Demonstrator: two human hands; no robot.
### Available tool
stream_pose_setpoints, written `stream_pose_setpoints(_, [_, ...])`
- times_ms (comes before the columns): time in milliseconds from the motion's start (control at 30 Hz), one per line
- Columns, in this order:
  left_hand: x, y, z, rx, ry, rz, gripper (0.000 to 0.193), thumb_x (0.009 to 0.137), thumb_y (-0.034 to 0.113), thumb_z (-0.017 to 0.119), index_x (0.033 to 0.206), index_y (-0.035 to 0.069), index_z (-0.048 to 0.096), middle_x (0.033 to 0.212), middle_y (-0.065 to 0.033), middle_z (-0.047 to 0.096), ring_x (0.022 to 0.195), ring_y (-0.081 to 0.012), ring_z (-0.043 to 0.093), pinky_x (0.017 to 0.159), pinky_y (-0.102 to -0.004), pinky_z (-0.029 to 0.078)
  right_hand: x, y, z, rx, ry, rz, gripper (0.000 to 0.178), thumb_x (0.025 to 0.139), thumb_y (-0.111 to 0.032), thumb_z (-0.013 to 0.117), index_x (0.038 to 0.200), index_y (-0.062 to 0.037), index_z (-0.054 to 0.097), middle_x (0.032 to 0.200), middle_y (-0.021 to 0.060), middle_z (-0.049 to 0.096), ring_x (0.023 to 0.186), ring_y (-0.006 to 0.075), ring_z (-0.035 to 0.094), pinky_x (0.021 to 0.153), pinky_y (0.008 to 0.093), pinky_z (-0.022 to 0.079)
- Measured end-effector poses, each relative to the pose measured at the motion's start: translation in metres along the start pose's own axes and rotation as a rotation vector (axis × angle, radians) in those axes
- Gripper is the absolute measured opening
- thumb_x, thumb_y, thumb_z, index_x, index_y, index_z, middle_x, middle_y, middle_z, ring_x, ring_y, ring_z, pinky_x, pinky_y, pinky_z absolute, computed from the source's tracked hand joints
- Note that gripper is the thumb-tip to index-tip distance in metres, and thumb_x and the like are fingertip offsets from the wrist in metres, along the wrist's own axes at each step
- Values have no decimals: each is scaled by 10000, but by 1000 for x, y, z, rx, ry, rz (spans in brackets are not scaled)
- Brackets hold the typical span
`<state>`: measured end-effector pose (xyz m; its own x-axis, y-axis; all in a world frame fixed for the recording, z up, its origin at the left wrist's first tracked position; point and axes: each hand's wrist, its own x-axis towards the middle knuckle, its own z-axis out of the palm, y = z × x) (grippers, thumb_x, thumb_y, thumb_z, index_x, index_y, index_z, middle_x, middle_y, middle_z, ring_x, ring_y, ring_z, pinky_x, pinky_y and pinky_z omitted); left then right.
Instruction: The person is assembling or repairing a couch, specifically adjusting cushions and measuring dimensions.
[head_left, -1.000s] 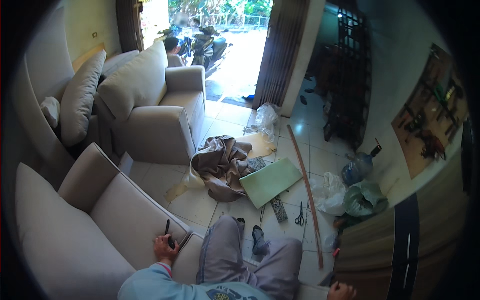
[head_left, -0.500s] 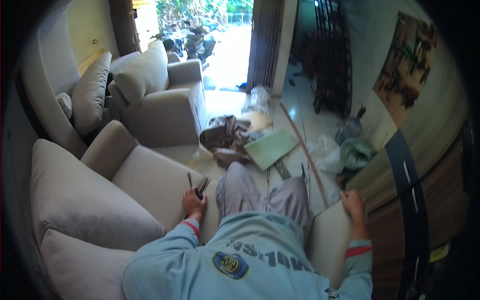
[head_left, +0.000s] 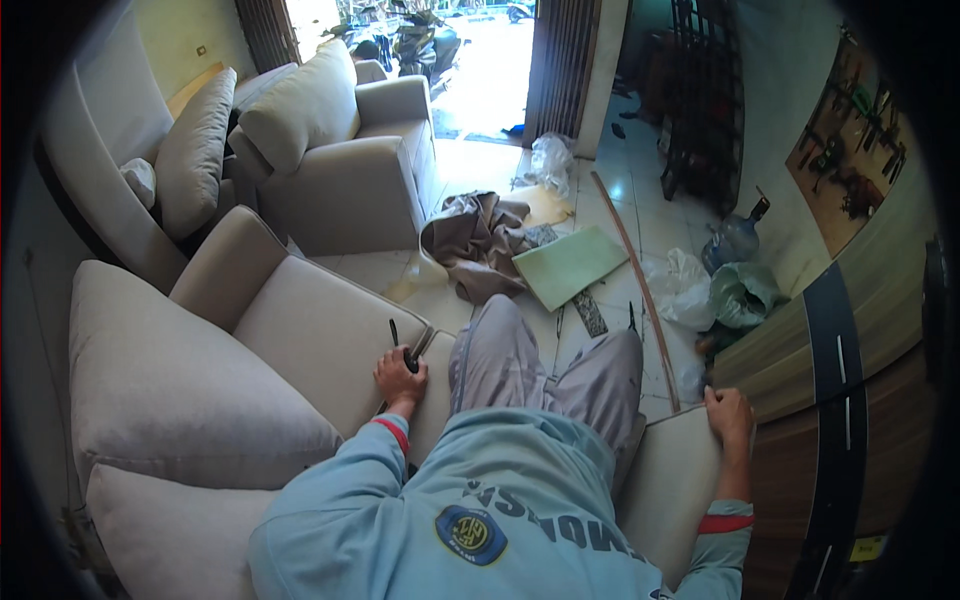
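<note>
My left hand [head_left: 402,377] is closed around a dark tool [head_left: 410,358] with black, handle-like parts sticking up; its exact kind is hard to make out. That hand rests on the beige sofa seat [head_left: 318,322], beside the seam between two seat cushions. On the other side, my right hand [head_left: 731,414] curls its fingers over the front end of the sofa armrest [head_left: 672,470]. Whether anything small lies under those fingers is hidden. I sit on the sofa, knees forward, with two large back cushions [head_left: 190,375] to my left.
Ahead on the tiled floor lie crumpled brown fabric [head_left: 474,240], a pale green foam slab [head_left: 570,266] and a long wooden strip [head_left: 640,290]. Plastic bags [head_left: 680,290] and a blue water jug [head_left: 733,240] stand near the right wall. Another beige sofa [head_left: 340,190] is by the doorway.
The view has tilted down and shifted slightly, so the room appears higher and more to the left of objects' new places. My left hand has turned a little with the tool; my right hand stays on the armrest.
</note>
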<state>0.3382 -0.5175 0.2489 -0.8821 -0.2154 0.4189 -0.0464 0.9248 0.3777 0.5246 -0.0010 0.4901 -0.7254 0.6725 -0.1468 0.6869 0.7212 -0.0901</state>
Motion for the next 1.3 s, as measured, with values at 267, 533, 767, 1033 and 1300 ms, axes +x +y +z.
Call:
stream_pose_setpoints(267, [-8,-7,0,8,11,-26,392,748,369,664,1087,182,601,998,-69,587,990,-278,556,865,-429,422,6,2,11,-17,46,-66,412,915,-446,539,915,-93,751,977,188,698,945,403,641,897,487,449])
stream_pose_setpoints(533, [-10,4,-11,-18,13,-8,393,736,359,669,1085,189,605,998,-57,588,976,-272,555,849,-423,417,-4,16,14,-28,64,-44,413,920,-439,526,882,-94,749,923,186,700,929,391,643,869,487,449])
stream_pose_setpoints(767, [-2,-11,-8,101,-212,64,483,753,393,690,1166,166,583,1062,-105,604,1008,-303,555,876,-456,432,0,-2,0,-99,-47,24,436,926,-466,551,909,-73,738,911,182,700,892,383,649,810,452,478])
stream_pose_setpoints(1033, [81,-44,-30,-419,-816,-58,350,825,400,686,1007,102,685,937,-124,695,870,-262,667,802,-357,521,7,4,-1,-100,-86,-91,401,982,-376,516,1002,-36,727,960,170,718,903,361,669,771,423,486])
stream_pose_setpoints(1300, [65,-40,-31,-208,-820,-256,459,776,601,638,1002,209,714,1010,-99,712,983,-293,669,841,-413,519,-5,11,3,-63,-61,-64,381,963,-360,534,977,-38,737,939,163,722,871,357,672,740,429,490])
